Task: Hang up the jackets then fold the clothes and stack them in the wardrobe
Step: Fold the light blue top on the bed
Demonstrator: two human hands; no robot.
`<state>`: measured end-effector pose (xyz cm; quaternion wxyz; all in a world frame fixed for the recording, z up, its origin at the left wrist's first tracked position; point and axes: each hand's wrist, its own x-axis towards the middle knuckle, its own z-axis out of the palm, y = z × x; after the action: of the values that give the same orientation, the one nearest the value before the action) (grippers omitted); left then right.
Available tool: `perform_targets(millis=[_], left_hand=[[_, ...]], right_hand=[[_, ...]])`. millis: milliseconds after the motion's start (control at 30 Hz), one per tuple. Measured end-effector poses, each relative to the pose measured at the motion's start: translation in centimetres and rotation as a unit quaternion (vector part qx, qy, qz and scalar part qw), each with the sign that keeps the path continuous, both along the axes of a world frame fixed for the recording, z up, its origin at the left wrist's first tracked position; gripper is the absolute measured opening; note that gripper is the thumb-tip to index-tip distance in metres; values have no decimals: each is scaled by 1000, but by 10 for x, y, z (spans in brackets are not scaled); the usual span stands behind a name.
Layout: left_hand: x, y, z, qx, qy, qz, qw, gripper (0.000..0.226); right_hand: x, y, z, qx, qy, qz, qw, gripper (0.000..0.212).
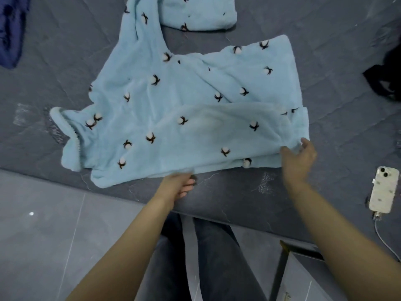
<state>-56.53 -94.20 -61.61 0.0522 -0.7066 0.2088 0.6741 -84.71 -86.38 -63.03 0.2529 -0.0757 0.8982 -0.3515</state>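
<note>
Garment: a light blue fleece top (173,109) printed with small white-and-dark cotton-boll motifs lies spread on the dark grey bed surface (325,51), with its near side folded over towards the middle.
Sleeve: one sleeve runs up towards the top edge of the view and is cut off there; where it ends cannot be seen.
Collar end: at the left the fabric bunches around a trimmed opening, and the folds hide how it lies.
Left hand: the left hand (178,185) is at the garment's near edge, fingers curled under the hem; motion blur softens it, but it appears to grip the fabric from below.
Right hand: the right hand (301,157) is at the near right corner of the top, thumb and fingers closing on the folded edge; the fingertips are partly buried in the fleece.
Second blue piece: a folded piece of matching fabric (199,11) lies beyond the top, near the upper edge, cropped by the frame.
Dark blue cloth: a dark blue garment (10,33) sits at the far left, mostly out of view.
Black item: something black (386,79) lies at the right edge; what it is cannot be made out.
Phone: a white phone (383,190) lies face down near the bed's edge on the right, with a cable plugged in and running off below.
Below: grey trousers and a pale tiled floor (43,213) show under the bed edge.
</note>
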Motion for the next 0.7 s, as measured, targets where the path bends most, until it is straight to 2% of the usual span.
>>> perform_targets(millis=[33,67,100,167,200,233,267,400,467,533,600,700], left_hand=[[-8,3,3,-93,-13,-69,993,10],[-17,4,6,-200,-19,-143,969,13],[-25,3,6,-310,-21,-223,924,22],[-46,-8,-2,-490,-33,-360,793,35],[-58,-16,-10,-544,-54,-403,734,39],[-68,-24,-21,-570,-87,-430,694,44],[-76,-33,-34,-570,-126,-451,675,49],[-67,-50,-97,-475,-221,-547,653,68],[-61,-54,-115,-467,-230,-572,634,70],[-63,-56,-116,-463,-228,-580,630,70],[-65,-58,-106,-461,-206,-566,652,69],[-68,-74,-75,-507,-143,-476,704,59]], right_hand=[[4,4,1,-8,60,104,993,55],[6,6,2,-17,101,206,973,54],[5,5,-1,-22,125,298,946,53],[0,-5,-13,-7,177,451,875,53],[-4,-12,-22,9,209,502,839,53],[-8,-18,-33,32,233,532,813,53],[-15,-23,-43,61,248,551,795,53],[-44,-27,-82,140,265,573,763,62],[-45,-28,-93,147,279,564,763,64],[-40,-28,-94,141,284,558,767,64],[-37,-33,-84,126,266,552,780,63],[-50,-65,-58,31,256,517,816,49]])
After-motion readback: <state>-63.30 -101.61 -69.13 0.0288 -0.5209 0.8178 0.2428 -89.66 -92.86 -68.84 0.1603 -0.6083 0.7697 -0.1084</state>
